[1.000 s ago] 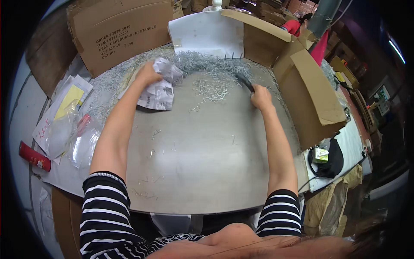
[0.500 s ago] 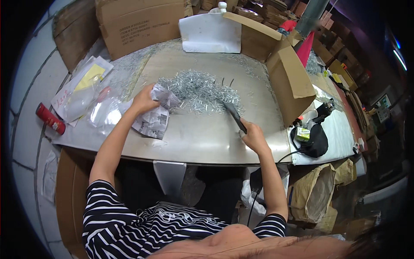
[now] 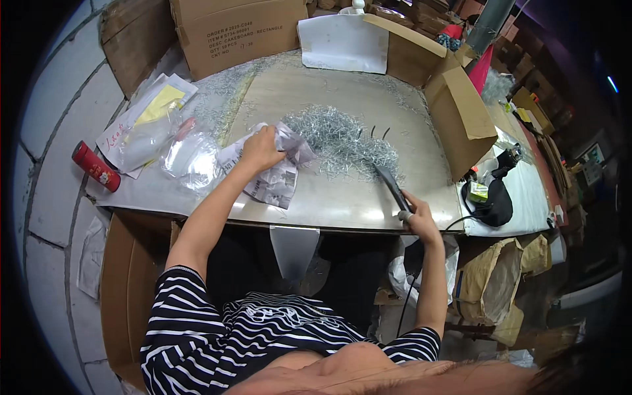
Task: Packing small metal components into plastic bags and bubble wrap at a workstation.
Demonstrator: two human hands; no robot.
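A heap of small, silvery, wire-like metal pieces (image 3: pixel 332 135) lies in the middle of a metal-topped table. My right hand (image 3: pixel 421 218) is closed round the handle of a black fork-like tool (image 3: pixel 393 187), to the near right of the heap. The tool's head is sunk among the pieces, and a few dark curved prongs stick up beyond it. On the heap's left side, my left hand (image 3: pixel 262 150) grips a crumpled sheet of newspaper (image 3: pixel 276 184). The paper's upper edge is bunched up against the metal pieces.
Clear plastic bags (image 3: pixel 192 161) and papers (image 3: pixel 158 108) lie to the left, beside a red can (image 3: pixel 96 167). A large carton (image 3: pixel 240 39) stands at the back. Cardboard flaps (image 3: pixel 461 118) wall the right side, with a black pouch (image 3: pixel 494 205) beyond them.
The view has shifted a little. My right hand has drawn the tool nearer and slightly right, and the heap's right end has come with it. My left hand has edged right with the newspaper.
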